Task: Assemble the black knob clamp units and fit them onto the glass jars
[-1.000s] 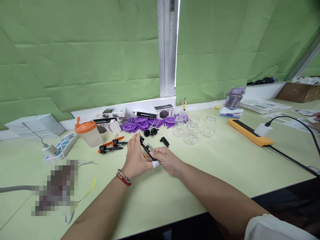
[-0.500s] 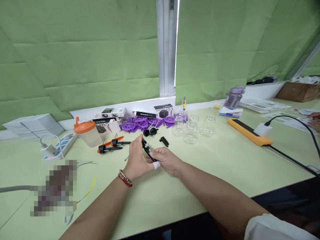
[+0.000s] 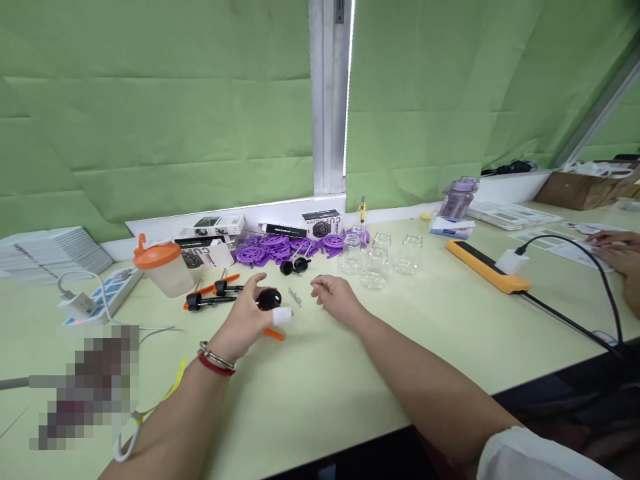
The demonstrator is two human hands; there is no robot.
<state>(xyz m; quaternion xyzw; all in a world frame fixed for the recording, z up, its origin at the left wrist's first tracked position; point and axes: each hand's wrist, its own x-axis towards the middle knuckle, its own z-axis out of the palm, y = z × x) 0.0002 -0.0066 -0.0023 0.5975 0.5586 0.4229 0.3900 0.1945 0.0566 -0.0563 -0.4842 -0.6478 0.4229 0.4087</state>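
Note:
My left hand (image 3: 243,320), its thumb wrapped in white tape (image 3: 283,315), curls around a round black part (image 3: 270,299) with a shiny face. Just below that hand an orange handle (image 3: 274,334) lies on the table. My right hand (image 3: 337,300) is at the table with fingers pinched together; a dark bit shows at the fingertips, too small to name. Between the hands lie several small metal screws (image 3: 295,297). Left of my left hand are black rod-like parts (image 3: 213,301) and orange pieces (image 3: 231,279). Beyond sit black round caps with metal shafts (image 3: 301,265).
Purple plastic rings (image 3: 275,248) and cup holder boxes (image 3: 205,253) stand along the wall. Several clear glass jars (image 3: 374,272) are at the middle right. An orange-lidded shaker (image 3: 173,270), a power strip (image 3: 107,293) and an orange power strip (image 3: 483,267) flank them. Another person's hands (image 3: 617,250) are far right.
My hands have come apart. My left hand moved left with the black part, which now turns its round face up. My right hand reached to where small black pieces lay, now hidden.

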